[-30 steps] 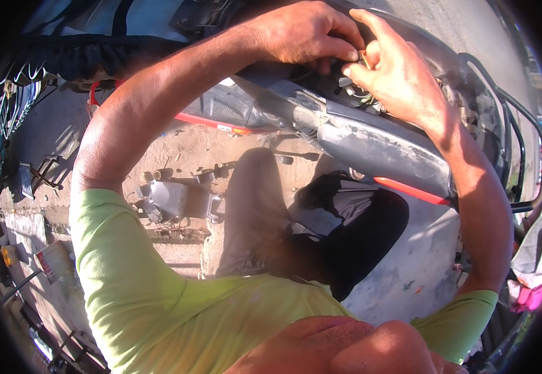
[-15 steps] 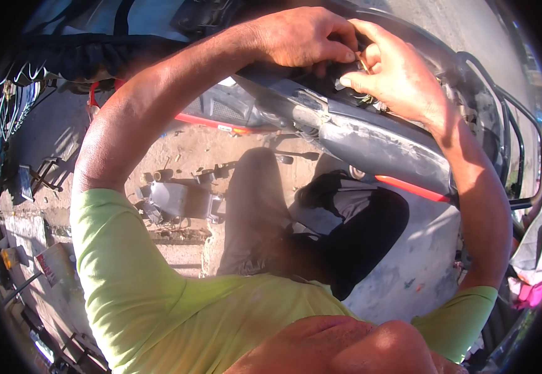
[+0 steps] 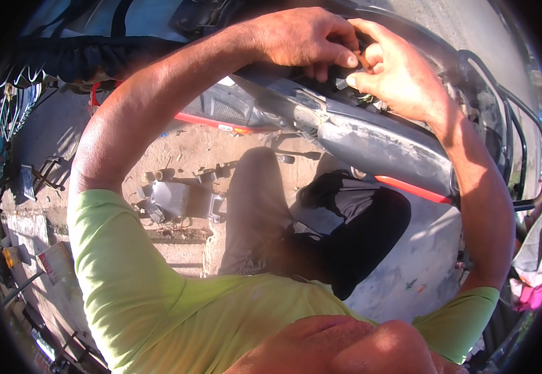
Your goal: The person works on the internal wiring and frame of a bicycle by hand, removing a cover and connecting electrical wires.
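Both hands meet over the opened-up body of a dusty grey and black motorbike [image 3: 377,142]. My left hand [image 3: 305,38] is closed, thumb pressed toward the curled fingers; what sits in its pinch is hidden. Facing it, my right hand [image 3: 405,76] has its thumb and fingers bent around a thin brown piece [image 3: 364,60], too small to name, which lies between the two hands. Just below the right thumb, greenish wires [image 3: 366,98] show inside the body. The fingers cover most of the spot being handled.
A black tubular rail [image 3: 515,128] curves around the bike's right end. Red trim [image 3: 413,189] runs along its lower side. On the ground at left lie a grey part [image 3: 171,198] and a box [image 3: 56,262]. Pink cloth [image 3: 536,287] hangs at far right.
Both hands stay in nearly the same place, with only slight finger movement. The thin piece between them looks darker and a little turned.
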`<state>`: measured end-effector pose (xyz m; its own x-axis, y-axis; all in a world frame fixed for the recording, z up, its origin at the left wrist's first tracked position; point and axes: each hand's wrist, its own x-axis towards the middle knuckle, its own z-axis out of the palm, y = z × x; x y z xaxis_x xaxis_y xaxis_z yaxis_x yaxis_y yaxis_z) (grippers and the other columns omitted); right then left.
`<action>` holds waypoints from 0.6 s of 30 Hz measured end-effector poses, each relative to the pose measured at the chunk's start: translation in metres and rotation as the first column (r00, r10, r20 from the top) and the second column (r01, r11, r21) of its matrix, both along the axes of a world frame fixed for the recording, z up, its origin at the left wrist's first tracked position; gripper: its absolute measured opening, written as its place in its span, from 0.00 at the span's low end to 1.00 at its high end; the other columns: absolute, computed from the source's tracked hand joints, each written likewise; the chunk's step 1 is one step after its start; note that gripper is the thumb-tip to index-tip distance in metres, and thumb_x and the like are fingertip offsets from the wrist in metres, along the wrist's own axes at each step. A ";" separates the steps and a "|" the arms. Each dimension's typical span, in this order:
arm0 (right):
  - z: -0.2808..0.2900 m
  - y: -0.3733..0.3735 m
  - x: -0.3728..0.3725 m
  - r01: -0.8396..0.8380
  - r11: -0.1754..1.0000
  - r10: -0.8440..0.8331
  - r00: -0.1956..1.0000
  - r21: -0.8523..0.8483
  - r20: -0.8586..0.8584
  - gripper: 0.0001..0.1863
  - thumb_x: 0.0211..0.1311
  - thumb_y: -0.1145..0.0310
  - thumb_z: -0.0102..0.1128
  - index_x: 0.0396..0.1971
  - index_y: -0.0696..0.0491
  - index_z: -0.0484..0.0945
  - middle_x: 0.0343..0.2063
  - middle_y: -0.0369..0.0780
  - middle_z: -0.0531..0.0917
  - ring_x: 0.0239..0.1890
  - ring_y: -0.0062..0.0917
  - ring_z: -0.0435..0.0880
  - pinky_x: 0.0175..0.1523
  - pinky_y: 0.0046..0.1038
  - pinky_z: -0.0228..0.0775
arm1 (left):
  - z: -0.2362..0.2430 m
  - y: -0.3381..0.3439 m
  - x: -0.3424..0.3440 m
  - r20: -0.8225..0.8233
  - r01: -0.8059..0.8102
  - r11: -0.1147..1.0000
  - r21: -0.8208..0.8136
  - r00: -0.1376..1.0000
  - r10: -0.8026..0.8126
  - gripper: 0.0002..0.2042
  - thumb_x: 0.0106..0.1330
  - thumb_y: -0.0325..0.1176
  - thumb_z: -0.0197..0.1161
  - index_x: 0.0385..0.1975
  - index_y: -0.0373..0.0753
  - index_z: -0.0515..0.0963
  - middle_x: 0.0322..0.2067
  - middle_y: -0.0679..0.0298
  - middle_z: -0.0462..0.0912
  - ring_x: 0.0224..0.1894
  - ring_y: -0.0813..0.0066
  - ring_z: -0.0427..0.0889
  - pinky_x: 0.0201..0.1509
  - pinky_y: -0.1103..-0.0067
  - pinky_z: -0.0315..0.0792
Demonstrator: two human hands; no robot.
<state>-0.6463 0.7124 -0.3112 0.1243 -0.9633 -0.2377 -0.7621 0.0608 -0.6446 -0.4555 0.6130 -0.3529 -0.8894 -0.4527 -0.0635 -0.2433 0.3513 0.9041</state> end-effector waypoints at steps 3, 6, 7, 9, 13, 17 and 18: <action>0.002 0.005 0.003 -0.001 0.999 -0.001 0.999 -0.043 -0.044 0.43 0.56 0.71 0.71 0.72 0.60 0.62 0.37 0.48 0.88 0.36 0.29 0.88 0.44 0.33 0.80 | -0.002 0.001 -0.003 0.027 0.028 0.999 -0.019 0.999 -0.027 0.20 0.72 0.45 0.67 0.51 0.34 0.82 0.30 0.62 0.86 0.27 0.80 0.84 0.34 0.80 0.79; 0.001 0.005 0.002 -0.038 0.998 0.034 0.996 -0.059 -0.078 0.41 0.56 0.70 0.71 0.70 0.60 0.64 0.38 0.48 0.89 0.37 0.30 0.89 0.45 0.33 0.80 | -0.005 -0.001 -0.005 0.009 0.074 0.996 -0.048 0.997 -0.073 0.19 0.71 0.44 0.68 0.51 0.35 0.83 0.31 0.61 0.88 0.29 0.76 0.86 0.34 0.78 0.79; 0.003 0.005 0.003 -0.035 0.999 0.033 0.998 -0.040 -0.059 0.39 0.56 0.71 0.71 0.69 0.60 0.66 0.39 0.48 0.89 0.38 0.30 0.89 0.46 0.33 0.80 | -0.004 -0.001 -0.005 0.016 0.073 0.996 -0.042 0.997 -0.072 0.20 0.71 0.45 0.69 0.52 0.35 0.83 0.31 0.61 0.87 0.28 0.77 0.85 0.34 0.79 0.79; 0.008 0.005 0.006 -0.031 1.000 0.031 0.999 -0.002 -0.020 0.37 0.57 0.71 0.71 0.66 0.61 0.68 0.40 0.49 0.89 0.39 0.30 0.89 0.47 0.33 0.80 | 0.000 -0.002 -0.003 0.030 0.069 0.997 -0.030 0.997 -0.069 0.21 0.70 0.47 0.70 0.53 0.37 0.83 0.31 0.62 0.87 0.27 0.78 0.85 0.35 0.79 0.79; -0.001 0.008 0.007 -0.026 0.996 0.024 0.999 -0.087 -0.024 0.42 0.60 0.78 0.68 0.74 0.57 0.61 0.36 0.42 0.87 0.35 0.22 0.84 0.40 0.26 0.78 | 0.039 0.003 -0.001 0.122 0.145 0.989 0.001 0.982 -0.144 0.16 0.75 0.39 0.61 0.50 0.33 0.82 0.33 0.59 0.87 0.32 0.73 0.84 0.39 0.74 0.78; -0.002 0.009 0.011 -0.005 0.998 0.008 0.999 -0.056 0.046 0.41 0.60 0.79 0.67 0.74 0.56 0.62 0.36 0.41 0.87 0.35 0.22 0.84 0.42 0.25 0.78 | 0.032 0.003 -0.006 0.154 0.093 0.994 -0.055 0.985 -0.083 0.15 0.74 0.40 0.62 0.48 0.34 0.83 0.31 0.59 0.87 0.30 0.72 0.84 0.38 0.74 0.78; 0.002 0.009 0.015 0.016 0.999 -0.013 0.998 -0.045 0.057 0.40 0.60 0.79 0.67 0.73 0.56 0.63 0.36 0.41 0.87 0.35 0.22 0.84 0.42 0.25 0.78 | 0.034 0.004 -0.006 0.152 0.082 0.994 -0.066 0.986 -0.071 0.15 0.74 0.41 0.63 0.48 0.34 0.83 0.31 0.59 0.86 0.30 0.72 0.84 0.37 0.74 0.78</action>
<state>-0.6317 0.7218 -0.3090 0.1223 -0.9748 -0.1863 -0.7237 0.0409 -0.6889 -0.4613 0.6168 -0.3193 -0.9044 -0.3921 -0.1679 -0.3438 0.4369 0.8312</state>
